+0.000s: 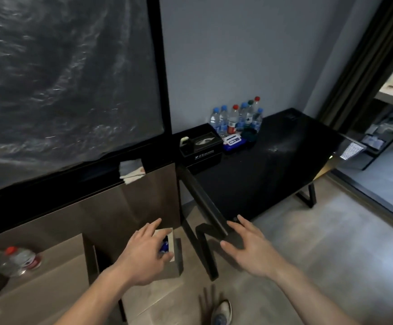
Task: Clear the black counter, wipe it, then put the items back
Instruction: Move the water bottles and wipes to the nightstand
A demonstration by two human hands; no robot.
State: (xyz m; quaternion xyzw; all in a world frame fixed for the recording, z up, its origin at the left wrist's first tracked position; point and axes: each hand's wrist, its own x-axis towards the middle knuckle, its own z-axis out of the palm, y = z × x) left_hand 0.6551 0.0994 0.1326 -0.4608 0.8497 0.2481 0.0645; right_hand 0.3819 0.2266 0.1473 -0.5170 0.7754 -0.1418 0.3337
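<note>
The black counter [272, 165] stands against the grey wall on the right. At its back left are several water bottles [236, 118] with blue, red and green caps, a black tissue box [201, 148], a blue and white pack [234, 141] and a dark round dish [249, 134]. My left hand [144, 252] is low, left of the counter's near corner, with thumb and fingers round a small white and blue item [166, 245]. My right hand [249, 245] hovers with fingers spread just below the counter's near corner and holds nothing.
A grey and white cloth [132, 171] hangs on the black ledge under the dark wall panel. Two red-capped bottles [22, 259] lie on a brown surface at the lower left. A brown cabinet [129, 207] is below the ledge. My shoe [222, 311] is on the grey floor.
</note>
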